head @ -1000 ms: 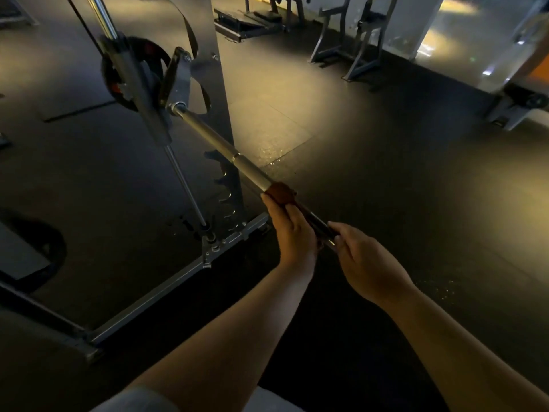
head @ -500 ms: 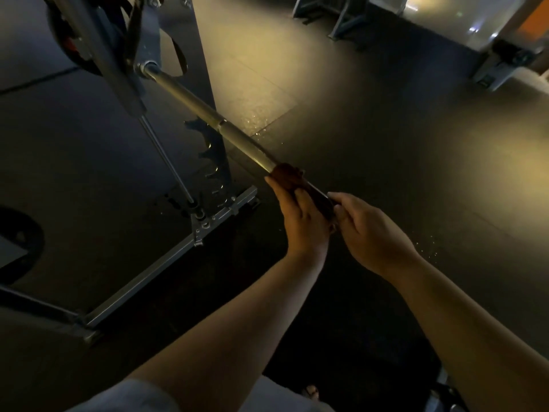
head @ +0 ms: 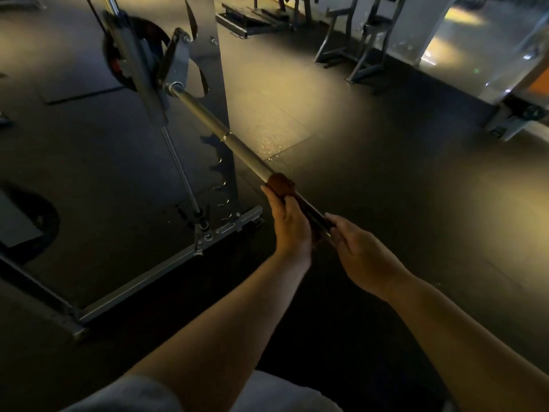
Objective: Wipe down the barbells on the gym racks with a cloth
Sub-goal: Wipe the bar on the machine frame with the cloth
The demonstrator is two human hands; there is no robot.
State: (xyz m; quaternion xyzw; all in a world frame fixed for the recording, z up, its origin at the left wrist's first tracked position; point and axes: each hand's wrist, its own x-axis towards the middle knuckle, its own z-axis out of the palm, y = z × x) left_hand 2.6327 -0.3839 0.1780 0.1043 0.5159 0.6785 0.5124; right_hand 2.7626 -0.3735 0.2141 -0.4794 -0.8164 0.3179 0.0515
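Note:
A steel barbell (head: 214, 126) runs from the rack's carriage at upper left down toward me. A reddish-brown cloth (head: 279, 183) is wrapped round the bar near its middle. My left hand (head: 289, 224) grips the cloth and the bar together, fingers curled over the top. My right hand (head: 359, 251) grips the bare bar just below the left hand, and hides the bar's near end.
The grey rack frame (head: 219, 84) with its toothed hook column and floor rail (head: 142, 281) stands to the left. A weight plate (head: 118, 63) hangs behind the carriage. Benches (head: 356, 40) stand at the back on the dark rubber floor.
My view has tilted back up, so the rack sits lower in frame than half a second ago. Both hands keep their hold; the cloth sits at about the same spot on the bar.

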